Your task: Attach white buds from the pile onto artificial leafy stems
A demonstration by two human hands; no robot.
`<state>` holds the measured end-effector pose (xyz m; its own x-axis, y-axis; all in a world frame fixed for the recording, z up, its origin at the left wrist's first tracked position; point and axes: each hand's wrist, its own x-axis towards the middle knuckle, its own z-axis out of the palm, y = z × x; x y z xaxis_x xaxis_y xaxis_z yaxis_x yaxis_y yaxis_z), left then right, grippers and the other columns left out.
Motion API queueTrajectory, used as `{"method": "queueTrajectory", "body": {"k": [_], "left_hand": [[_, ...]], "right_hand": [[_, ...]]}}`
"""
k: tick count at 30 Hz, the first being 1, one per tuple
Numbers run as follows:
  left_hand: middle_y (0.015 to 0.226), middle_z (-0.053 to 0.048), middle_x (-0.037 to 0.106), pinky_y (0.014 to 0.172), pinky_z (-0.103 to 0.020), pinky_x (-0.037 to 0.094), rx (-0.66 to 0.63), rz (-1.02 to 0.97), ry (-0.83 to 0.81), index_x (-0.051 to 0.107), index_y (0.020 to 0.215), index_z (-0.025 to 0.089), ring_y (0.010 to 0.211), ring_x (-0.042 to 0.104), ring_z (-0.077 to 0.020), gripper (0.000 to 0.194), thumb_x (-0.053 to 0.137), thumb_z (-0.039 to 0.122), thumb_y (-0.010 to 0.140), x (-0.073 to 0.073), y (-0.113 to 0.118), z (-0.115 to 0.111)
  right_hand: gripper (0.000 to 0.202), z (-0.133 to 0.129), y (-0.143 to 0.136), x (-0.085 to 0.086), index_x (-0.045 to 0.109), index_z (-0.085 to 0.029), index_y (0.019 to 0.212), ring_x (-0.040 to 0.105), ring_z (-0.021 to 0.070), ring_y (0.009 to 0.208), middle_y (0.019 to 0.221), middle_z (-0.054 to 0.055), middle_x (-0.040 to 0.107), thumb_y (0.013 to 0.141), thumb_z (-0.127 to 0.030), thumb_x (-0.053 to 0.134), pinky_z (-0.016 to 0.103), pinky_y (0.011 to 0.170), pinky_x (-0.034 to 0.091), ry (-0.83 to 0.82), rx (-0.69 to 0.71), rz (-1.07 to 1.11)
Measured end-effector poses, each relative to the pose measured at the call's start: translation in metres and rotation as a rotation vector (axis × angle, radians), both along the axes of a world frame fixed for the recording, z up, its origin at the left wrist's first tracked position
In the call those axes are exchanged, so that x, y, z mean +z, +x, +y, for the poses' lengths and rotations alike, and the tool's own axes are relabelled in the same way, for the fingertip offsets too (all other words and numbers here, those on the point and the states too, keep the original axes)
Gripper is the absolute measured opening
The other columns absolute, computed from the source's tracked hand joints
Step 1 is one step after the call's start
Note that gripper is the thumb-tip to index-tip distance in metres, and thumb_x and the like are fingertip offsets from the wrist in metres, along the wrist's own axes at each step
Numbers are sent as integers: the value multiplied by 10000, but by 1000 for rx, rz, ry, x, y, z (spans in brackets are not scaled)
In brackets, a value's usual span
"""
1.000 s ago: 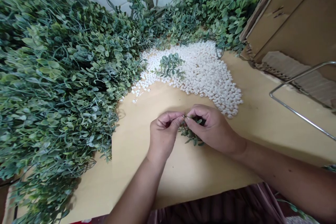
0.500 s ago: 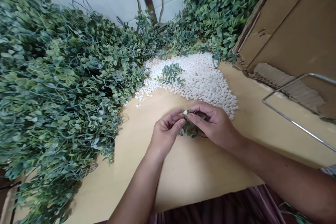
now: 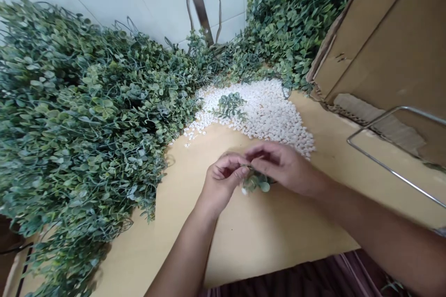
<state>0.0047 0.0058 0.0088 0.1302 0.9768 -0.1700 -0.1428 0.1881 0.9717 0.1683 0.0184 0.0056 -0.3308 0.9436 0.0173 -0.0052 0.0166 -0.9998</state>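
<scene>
Between my hands is a small artificial leaf sprig (image 3: 261, 182) with rounded green leaves. My left hand (image 3: 221, 183) pinches it with thumb and fingers from the left. From the right, my right hand (image 3: 284, 167) has its thumb and fingers bent around the sprig's upper end, and the exact grip is partly hidden. A small white piece (image 3: 244, 191) shows at the sprig's lower left. Just beyond the hands lies a spread of small white pieces (image 3: 275, 118), with another leaf sprig (image 3: 230, 105) resting on top.
Heaped artificial greenery (image 3: 87, 116) covers the left side, and more foliage (image 3: 296, 14) stands at the back right. A cardboard box (image 3: 390, 51) and a bent metal rod frame (image 3: 390, 167) are at the right. A strap (image 3: 199, 4) leans on the tiled wall.
The white piece seen between my fingertips earlier no longer shows there. My right fingers have shifted slightly, and more sprig leaves hang below. The view has tilted upward a little.
</scene>
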Motion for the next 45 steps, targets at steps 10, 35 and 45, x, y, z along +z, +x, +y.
{"method": "queueTrajectory", "body": {"k": [10,35,45], "left_hand": [[681,-16,580,632,-247,440,-57,239,99,683,668,162,636,529,-116,85,715,238,647,7,-13,9],[664,-33,695,511,-202,381,177,112,-189,720,808,160,533,538,-85,282,784,222,540,9,-27,9],[594,-2,686,528,-162,429,244,-48,-262,729,652,169,557,594,-77,182,817,235,507,2,-7,-23]], "right_hand": [[245,-7,-11,-4,480,-169,670,472,116,596,617,-12,482,882,-274,416,242,550,359,244,138,-359],[226,-9,2,10,410,-199,733,453,125,654,709,2,460,922,-251,296,259,622,402,174,291,-398],[260,-11,-11,1,370,-186,598,328,85,517,552,-52,318,850,-247,394,222,480,267,72,293,-363]]}}
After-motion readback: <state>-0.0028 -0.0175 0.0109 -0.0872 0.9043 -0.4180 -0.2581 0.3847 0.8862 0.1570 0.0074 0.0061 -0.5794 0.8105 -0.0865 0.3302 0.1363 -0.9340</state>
